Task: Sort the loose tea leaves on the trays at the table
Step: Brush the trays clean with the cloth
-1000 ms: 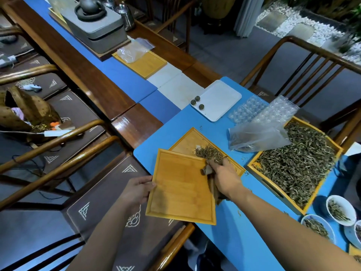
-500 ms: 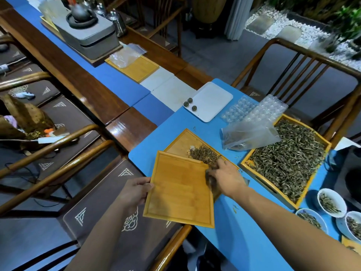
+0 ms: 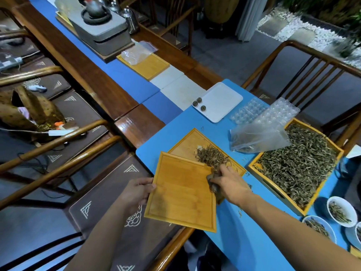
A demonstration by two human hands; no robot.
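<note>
The left hand (image 3: 136, 192) grips the left edge of an empty bamboo tray (image 3: 181, 194), holding it tilted over the near edge of the blue mat (image 3: 234, 241). This tray's far corner overlaps a second bamboo tray (image 3: 187, 142) lying flat on the mat, which carries a small pile of tea leaves (image 3: 212, 157). The right hand (image 3: 230, 184) is closed around a small dark brush (image 3: 214, 184) at the held tray's right edge, just beside the pile. Right of the pile sits a large tray (image 3: 254, 165) heaped with loose leaves (image 3: 298, 165).
</note>
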